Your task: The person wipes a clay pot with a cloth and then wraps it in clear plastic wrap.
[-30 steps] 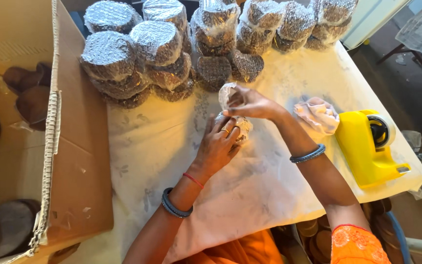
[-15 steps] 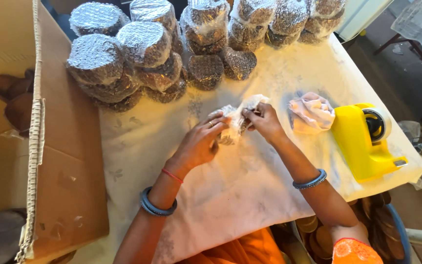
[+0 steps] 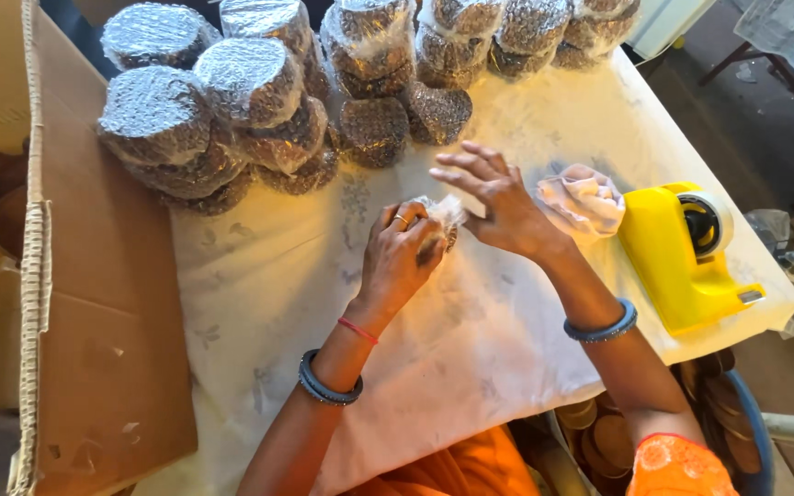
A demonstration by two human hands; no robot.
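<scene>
Fingers of your left hand curl closed around a small bubble-wrapped bundle, pressing it onto the white cloth-covered table. Your right hand rests against the bundle's far side, fingers spread wide and gripping nothing. Landmark: the yellow plastic tape dispenser. Left of it, the bundle; between them, a crumpled scrap of wrap; up-left, stacked bubble-wrapped round packs.

Glossy bubble-wrap bundles; matt white cloth; smooth yellow plastic tape dispenser; rough cardboard box.
</scene>
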